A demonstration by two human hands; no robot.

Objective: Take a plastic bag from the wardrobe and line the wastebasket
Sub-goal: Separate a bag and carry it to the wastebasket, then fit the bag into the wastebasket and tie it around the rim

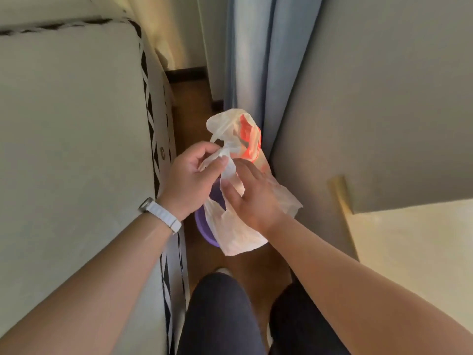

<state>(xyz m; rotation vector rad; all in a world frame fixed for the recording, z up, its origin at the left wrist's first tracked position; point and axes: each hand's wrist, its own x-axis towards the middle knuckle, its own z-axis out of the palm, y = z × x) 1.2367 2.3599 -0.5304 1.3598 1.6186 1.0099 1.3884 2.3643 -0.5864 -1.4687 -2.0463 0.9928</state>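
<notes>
A thin white plastic bag [235,226] with red-orange print is held crumpled above a purple wastebasket [201,222] that stands on the brown floor. Most of the basket is hidden by the bag and my hands; only its left rim and a patch of the inside show. My left hand [190,179], with a white watch band on the wrist, pinches a twisted handle of the bag between thumb and fingers. My right hand [252,194] grips the bag's other handle strip just below, thumb on the plastic.
A beige mattress [71,124] with black-and-white trim runs along the left. Blue-grey curtains [256,60] hang at the right of the narrow floor strip, next to a grey wall [371,98]. My dark-trousered legs [222,316] stand close behind the basket.
</notes>
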